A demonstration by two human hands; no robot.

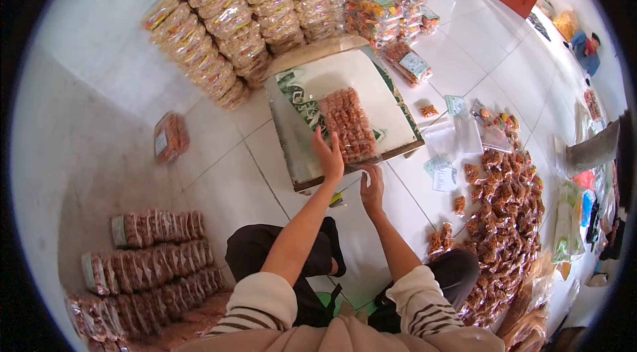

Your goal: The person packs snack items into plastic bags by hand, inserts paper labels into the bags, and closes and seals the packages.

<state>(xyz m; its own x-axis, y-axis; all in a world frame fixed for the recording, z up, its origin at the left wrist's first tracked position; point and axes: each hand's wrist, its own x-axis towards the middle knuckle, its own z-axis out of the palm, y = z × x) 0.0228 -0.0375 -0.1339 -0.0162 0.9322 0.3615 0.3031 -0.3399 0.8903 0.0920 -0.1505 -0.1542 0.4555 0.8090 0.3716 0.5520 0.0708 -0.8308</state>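
Observation:
A clear plastic bag [349,125] packed with rows of small reddish-brown snack packets lies on a low table [295,165]. My left hand [329,158] has its fingers stretched out and rests against the left side of the bag near its close end. Just beyond the table's front edge, my right hand [372,187] is closed, with the fingers bent and a whitish bit of plastic at the fingertips. It looks like the loose end of the bag, though the grip is partly hidden. Below the table edge a yellow-green handled tool [337,200] lies between my hands.
Stacked snack packs [222,17] line the back wall. Filled bags [159,229] stand in rows at left. To the right are a heap of loose small packets [507,226], clear empty bags [458,138] and printed labels [442,175]. A single filled pack [171,138] lies by the left wall.

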